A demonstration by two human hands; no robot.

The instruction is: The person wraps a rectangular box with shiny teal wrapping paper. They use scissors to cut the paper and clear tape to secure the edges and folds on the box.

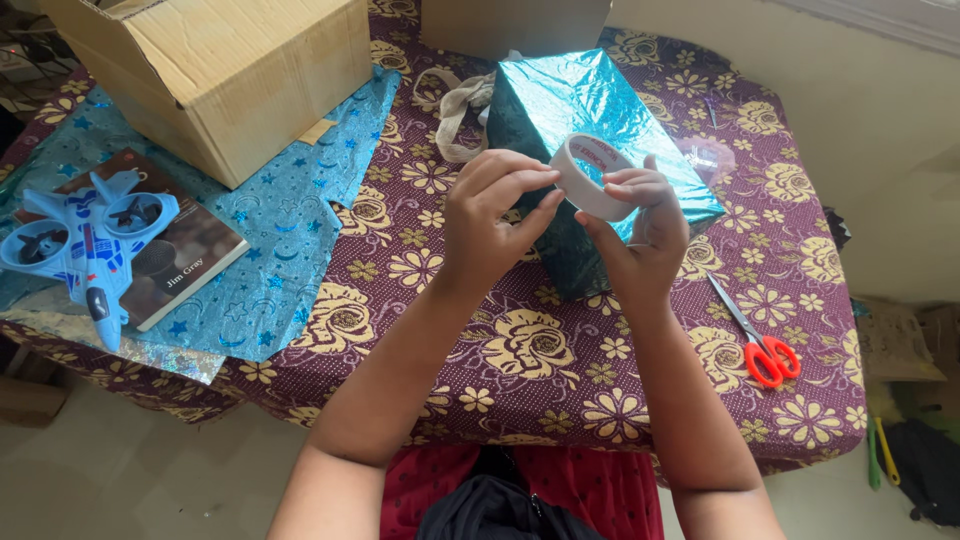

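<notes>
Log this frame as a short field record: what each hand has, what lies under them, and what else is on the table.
left hand: fingertips picking at the tape roll's edge
right hand: holds the tape roll
below hands: wrapped box in shiny teal foil
table: maroon floral cloth
right side: scissors, orange handles
left side: cardboard box, toy jet on a book, blue starred wrapping sheet

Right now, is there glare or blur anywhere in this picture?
Head view: daylight glares on the foil-wrapped box and the wall at upper right; the hands and tape roll are sharp; edges bend slightly.
</notes>
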